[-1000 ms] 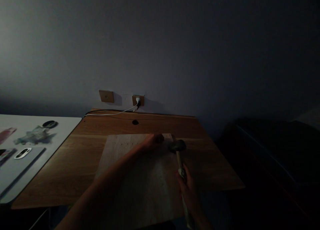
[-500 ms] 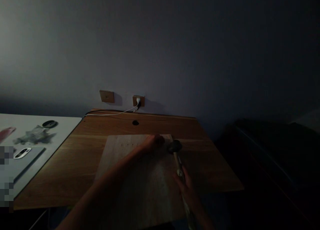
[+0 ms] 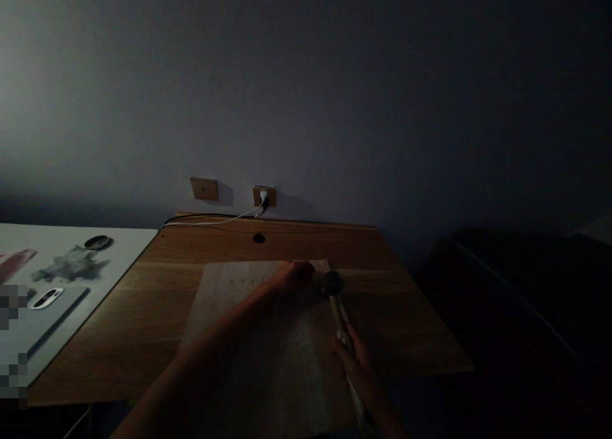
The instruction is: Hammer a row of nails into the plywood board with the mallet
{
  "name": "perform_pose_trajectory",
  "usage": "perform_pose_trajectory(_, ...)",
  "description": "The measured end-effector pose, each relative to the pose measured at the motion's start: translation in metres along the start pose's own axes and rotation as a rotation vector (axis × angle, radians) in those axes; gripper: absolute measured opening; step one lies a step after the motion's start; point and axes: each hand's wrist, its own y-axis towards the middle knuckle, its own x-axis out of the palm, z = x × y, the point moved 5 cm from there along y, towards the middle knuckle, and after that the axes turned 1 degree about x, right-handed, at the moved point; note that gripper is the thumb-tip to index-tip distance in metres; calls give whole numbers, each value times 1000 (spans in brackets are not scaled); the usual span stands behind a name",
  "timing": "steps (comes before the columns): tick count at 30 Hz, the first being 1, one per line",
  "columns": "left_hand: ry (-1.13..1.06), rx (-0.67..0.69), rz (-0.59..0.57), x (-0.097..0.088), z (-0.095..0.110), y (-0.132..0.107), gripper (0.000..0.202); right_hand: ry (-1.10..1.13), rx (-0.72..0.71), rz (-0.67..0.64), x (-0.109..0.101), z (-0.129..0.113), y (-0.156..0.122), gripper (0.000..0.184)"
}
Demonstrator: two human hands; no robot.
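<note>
A pale wooden board lies on the brown wooden desk, with a row of several small dark dots near its far left side. My left hand rests by the board's far edge, its fingers drawn together in a pinch; whatever they hold is too dark and small to make out. Wrapped around the light handle of a mallet is my right hand. The mallet's dark, rounded head is over the board's right edge, just right of my left fingertips, and the handle slants down toward me.
The desk meets the wall, where a white plug sits in a socket and cables run left. A white table adjoins on the left, bearing a grey scale, a dark round dish and crumpled clear plastic.
The mallet head has moved slightly left, closer to my left fingers. My left hand stays in nearly the same place on the board. The whole view has shifted a little.
</note>
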Motion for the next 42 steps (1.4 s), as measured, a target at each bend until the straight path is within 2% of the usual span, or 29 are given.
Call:
perform_pose_trajectory(5, 23, -6, -4, -2, 3, 0, 26, 6, -13, 3, -2, -6, -3, 82)
perform_pose_trajectory(11, 113, 6, -13, 2, 1, 1, 15, -16, -56, -12, 0, -8, -2, 76)
perform_pose_trajectory(18, 20, -14, -2, 1, -2, 1, 38, -12, 35, -48, 0, -11, -2, 80)
perform_pose_trajectory(27, 92, -12, 42, 0, -2, 1, 34, 73, 129, -29, -2, -9, -2, 75)
perform_pose_trajectory(31, 100, -20, 28, 0, -1, 1, 33, 61, 84, -28, -1, -13, -3, 66)
perform_pose_trajectory(37, 111, -12, 39, -1, 2, 1, 33, 21, 52, -49, 1, -19, -6, 70)
perform_pose_trajectory(42, 93, -9, 26, -1, 2, 1, 37, 34, 18, -48, 1, -13, -1, 66)
